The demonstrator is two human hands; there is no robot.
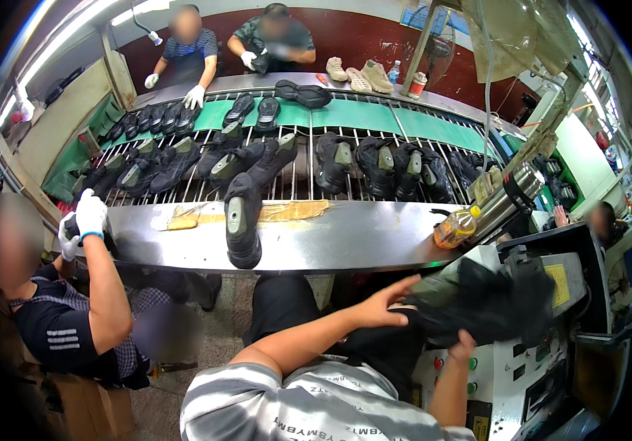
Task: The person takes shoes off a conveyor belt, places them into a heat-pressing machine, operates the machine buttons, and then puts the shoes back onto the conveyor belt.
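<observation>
A black shoe (492, 301), smeared by motion, is held in front of me at the right, above a machine. A grey-green last (437, 285) shows at its near end. My left hand (383, 305) has fingers and thumb around that end. From below, my right hand (464, 351) grips the shoe; its fingers are partly hidden. On the metal ledge (360, 235) ahead, another black shoe (242, 220) stands with its toe toward me and a last inside. Rows of black shoes on lasts (334, 162) rest on the metal rack behind it.
A juice bottle (457, 228) and a steel flask (510, 198) stand at the ledge's right end. Below them is the machine (507, 367) with coloured buttons. A gloved co-worker (73, 309) sits close at left; two more people stand across the rack. Cardboard (257, 212) is taped along the ledge.
</observation>
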